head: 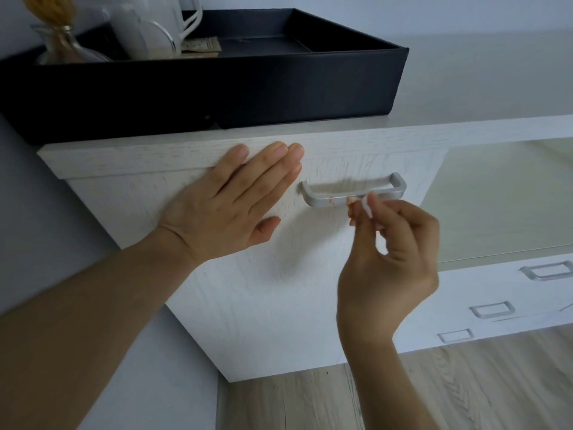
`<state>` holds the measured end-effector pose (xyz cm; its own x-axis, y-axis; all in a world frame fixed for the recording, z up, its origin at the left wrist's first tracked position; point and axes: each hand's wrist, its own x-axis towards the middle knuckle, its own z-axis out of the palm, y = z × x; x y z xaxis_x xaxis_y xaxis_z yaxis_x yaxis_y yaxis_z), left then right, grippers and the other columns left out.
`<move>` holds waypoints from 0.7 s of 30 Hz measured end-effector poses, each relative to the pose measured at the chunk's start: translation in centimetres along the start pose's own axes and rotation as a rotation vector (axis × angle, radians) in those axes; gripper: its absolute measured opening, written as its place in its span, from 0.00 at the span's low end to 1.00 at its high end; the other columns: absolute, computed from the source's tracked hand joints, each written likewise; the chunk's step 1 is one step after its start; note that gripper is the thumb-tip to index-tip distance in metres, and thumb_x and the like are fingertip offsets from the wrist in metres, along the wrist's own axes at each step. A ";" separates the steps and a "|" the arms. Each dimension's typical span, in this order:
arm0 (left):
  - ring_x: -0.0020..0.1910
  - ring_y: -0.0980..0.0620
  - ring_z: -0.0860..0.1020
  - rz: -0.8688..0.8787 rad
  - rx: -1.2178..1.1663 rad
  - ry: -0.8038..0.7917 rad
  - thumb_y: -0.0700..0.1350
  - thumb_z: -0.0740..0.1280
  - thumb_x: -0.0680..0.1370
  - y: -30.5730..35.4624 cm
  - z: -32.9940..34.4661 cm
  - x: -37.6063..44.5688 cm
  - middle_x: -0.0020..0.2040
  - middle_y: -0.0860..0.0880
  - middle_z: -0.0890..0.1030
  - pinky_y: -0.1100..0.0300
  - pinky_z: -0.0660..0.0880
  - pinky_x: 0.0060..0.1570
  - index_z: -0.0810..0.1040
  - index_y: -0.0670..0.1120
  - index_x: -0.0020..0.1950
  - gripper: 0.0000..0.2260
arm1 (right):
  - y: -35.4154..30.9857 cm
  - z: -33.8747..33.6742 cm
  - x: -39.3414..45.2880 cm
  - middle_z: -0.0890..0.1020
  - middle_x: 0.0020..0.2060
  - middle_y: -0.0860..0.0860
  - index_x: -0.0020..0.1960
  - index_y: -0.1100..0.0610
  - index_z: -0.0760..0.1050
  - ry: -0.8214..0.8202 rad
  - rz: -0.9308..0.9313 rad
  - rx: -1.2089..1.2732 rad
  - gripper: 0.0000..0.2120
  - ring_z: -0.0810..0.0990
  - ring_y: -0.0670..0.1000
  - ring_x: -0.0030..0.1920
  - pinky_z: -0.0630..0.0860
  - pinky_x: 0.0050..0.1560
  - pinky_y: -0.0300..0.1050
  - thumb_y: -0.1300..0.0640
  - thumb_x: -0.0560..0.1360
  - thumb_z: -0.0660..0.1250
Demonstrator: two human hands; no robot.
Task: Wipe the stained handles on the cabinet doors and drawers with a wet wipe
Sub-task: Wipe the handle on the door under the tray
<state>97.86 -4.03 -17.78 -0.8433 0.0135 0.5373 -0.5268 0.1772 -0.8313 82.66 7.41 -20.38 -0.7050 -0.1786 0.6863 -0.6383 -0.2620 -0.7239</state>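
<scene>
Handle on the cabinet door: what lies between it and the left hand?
Only bare white door front lies between the left hand and the handle, as the head view shows; they don't touch.

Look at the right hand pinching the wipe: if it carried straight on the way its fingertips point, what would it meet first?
Most likely the silver handle. The right hand holds the wet wipe at the bar's front edge, beside an orange stain; depth is unclear, so contact may already exist.

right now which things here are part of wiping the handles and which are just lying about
In the job:
- silver handle, orange stain on its front
- wet wipe, pinched in the right hand
- left hand, flat on the cabinet door
- three small handles, lower right

Lying about:
- black tray
- white kettle
- glass bottle
</scene>
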 end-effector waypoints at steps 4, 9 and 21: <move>0.76 0.38 0.46 0.001 0.007 -0.004 0.56 0.49 0.81 0.0 0.0 0.0 0.76 0.34 0.50 0.46 0.51 0.73 0.53 0.33 0.76 0.32 | 0.1 0.1 -0.7 0.77 0.46 0.60 0.50 0.64 0.81 -0.038 -0.068 -0.032 0.08 0.73 0.37 0.47 0.71 0.49 0.26 0.66 0.71 0.73; 0.76 0.39 0.47 -0.005 -0.006 -0.001 0.56 0.50 0.81 0.0 0.0 0.0 0.76 0.34 0.48 0.46 0.50 0.74 0.53 0.34 0.76 0.32 | 0.2 0.5 -0.6 0.76 0.43 0.54 0.47 0.64 0.81 -0.006 -0.107 -0.047 0.06 0.77 0.47 0.42 0.71 0.46 0.24 0.67 0.71 0.72; 0.76 0.38 0.48 -0.004 0.004 0.002 0.57 0.49 0.81 0.0 0.1 -0.1 0.76 0.33 0.50 0.46 0.50 0.73 0.53 0.34 0.76 0.32 | -1.1 0.6 -1.0 0.77 0.41 0.51 0.46 0.62 0.82 -0.074 -0.087 0.004 0.06 0.76 0.43 0.42 0.72 0.44 0.24 0.67 0.69 0.73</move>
<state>97.89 -4.15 -17.87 -0.8409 0.0147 0.5411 -0.5308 0.1732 -0.8296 84.24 7.31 -20.24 -0.6226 -0.2242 0.7497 -0.6943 -0.2836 -0.6614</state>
